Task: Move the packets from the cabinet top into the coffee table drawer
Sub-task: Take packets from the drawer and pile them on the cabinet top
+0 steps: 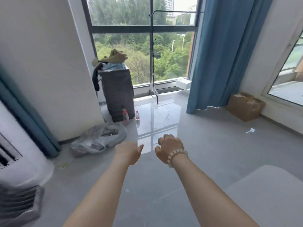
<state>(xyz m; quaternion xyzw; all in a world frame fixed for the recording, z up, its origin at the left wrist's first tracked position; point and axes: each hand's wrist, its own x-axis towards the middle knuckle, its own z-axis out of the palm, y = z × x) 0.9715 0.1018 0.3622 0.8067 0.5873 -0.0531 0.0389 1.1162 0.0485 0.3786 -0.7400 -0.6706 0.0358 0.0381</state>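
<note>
A: In the head view, both arms are reaching out over the floor. The left hand is showing only its back and thumb; I cannot tell how its fingers are lying, though nothing is showing in it. The right hand, with a bead bracelet on the wrist, is hanging with fingers loosely curled and holding nothing.

B: And the packets?

A: A pale blue-and-white heap that may be the packets is lying on top of the dark cabinet at about eleven o'clock, well apart from both hands, against the window. It is too blurred to be sure. An olive cloth is sitting on that heap, and a dark garment is hanging down the cabinet's left side.

B: What could be going wrong from here?

A: I judge the cloth is the trouble: grabbing through it could be dragging packets off the edge. Two bottles are standing on the floor just beside the cabinet's foot, and a grey plastic bag is lying at ten o'clock, so feet could be knocking those. The floor is looking glossy, possibly slippery.

B: The coffee table drawer?

A: Not showing in this view.
</note>
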